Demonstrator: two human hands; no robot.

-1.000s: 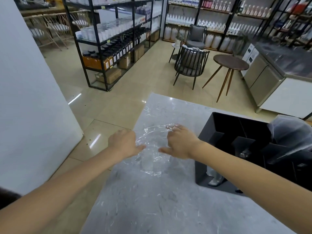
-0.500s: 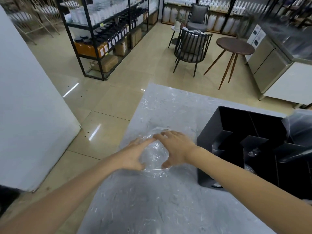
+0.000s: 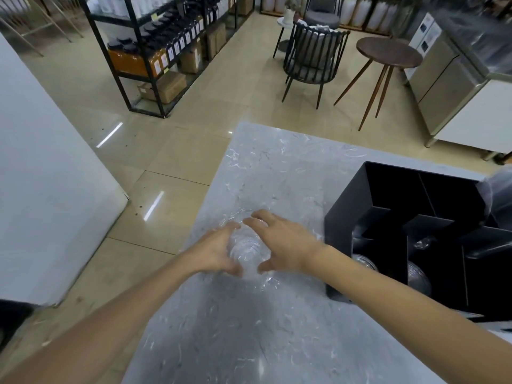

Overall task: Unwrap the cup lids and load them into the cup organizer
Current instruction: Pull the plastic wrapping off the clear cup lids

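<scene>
A crumpled clear plastic wrap [image 3: 248, 249] lies bunched on the grey marble counter [image 3: 277, 173]. My left hand [image 3: 213, 252] and my right hand [image 3: 282, 245] cup it from either side, fingers curled around it. The black cup organizer [image 3: 346, 212] stands just right of my right hand. Clear cup lids [image 3: 365, 263] show in its front slots, and another clear plastic bundle [image 3: 498, 195] rests on its far right side.
The counter's left edge drops to a tiled floor. A white wall panel [image 3: 50, 189] stands at the left. Across the floor are black shelving [image 3: 155, 59], a dark chair [image 3: 313, 56], a round wooden side table [image 3: 388, 54] and a steel cabinet [image 3: 448, 87].
The flat sheet of wrap has been gathered into a small ball between my hands. Both hands have closed in on it, and the view has tilted downward.
</scene>
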